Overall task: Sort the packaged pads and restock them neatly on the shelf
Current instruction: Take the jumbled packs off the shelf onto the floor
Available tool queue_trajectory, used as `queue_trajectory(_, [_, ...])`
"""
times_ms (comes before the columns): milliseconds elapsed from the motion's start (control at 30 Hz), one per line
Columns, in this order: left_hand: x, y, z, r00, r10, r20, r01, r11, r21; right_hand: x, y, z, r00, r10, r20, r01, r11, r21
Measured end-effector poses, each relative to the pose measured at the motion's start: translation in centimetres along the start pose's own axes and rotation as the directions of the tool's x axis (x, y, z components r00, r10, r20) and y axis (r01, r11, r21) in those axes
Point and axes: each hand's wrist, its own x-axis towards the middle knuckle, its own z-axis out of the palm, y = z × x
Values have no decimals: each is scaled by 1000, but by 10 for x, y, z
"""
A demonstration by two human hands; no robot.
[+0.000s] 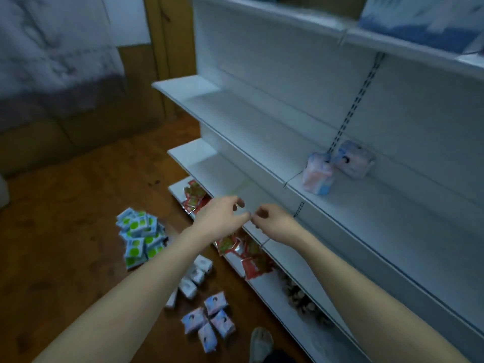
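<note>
Pink-and-blue pad packs [209,323] lie on the wooden floor [65,231] nearest, green-dotted packs [140,235] farther left, while the left hand [220,216] and right hand [273,221] meet with loosely curled fingers, holding nothing discernible, before the white shelf [262,142] bearing two pink packs [337,166].

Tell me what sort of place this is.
Probably a small shop or stockroom. White retail shelving on slotted uprights holds two pink-and-blue pad packs, with green-dotted packs piled on the wooden floor awaiting restocking.
</note>
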Motion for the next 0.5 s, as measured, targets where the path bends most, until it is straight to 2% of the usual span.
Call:
queue_trajectory(133, [8,37,-5,997,76,2,-76,996,39,-13,6,-33,997,-6,-77,13,996,91])
queue_trajectory(300, [29,74,-4,986,166,10,-167,985,47,-8,24,-80,976,8,-219,16,994,108])
queue_trajectory(500, [69,123,15,977,211,17,-211,977,26,13,70,-145,897,45,-440,28,987,159])
